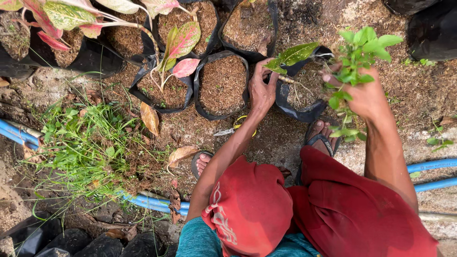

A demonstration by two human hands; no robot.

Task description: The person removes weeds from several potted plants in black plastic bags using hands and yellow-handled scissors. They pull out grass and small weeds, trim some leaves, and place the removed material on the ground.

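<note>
Red shorts (352,209) and a teal shirt (200,240) fill the near edge of the view, with the person squatting and both sandalled feet (321,135) planted on the dirt. Just beyond the knees, blue hoses (147,202) run left to right across the ground, one passing under the legs and out again at the right.

The left hand (261,88) reaches forward to a black grow bag (297,112) lying just past the right foot; its fingers are closed around the stem of a small plant with speckled green leaves (293,54), whose bare pale roots trail over the bag's mouth. The right hand (364,95), raised a little to the right of that bag, grips a bunch of leafy green weeds (357,52) in a closed fist, the sprigs sticking out above and below the hand.

Left of the held bag stands another black bag filled with brown husk (221,85), and next to that one holds a plant with pink and green leaves (183,45). More bags line the far edge. A patch of grass (88,140) grows at the near left, with dry fallen leaves (150,119) scattered beside it.
</note>
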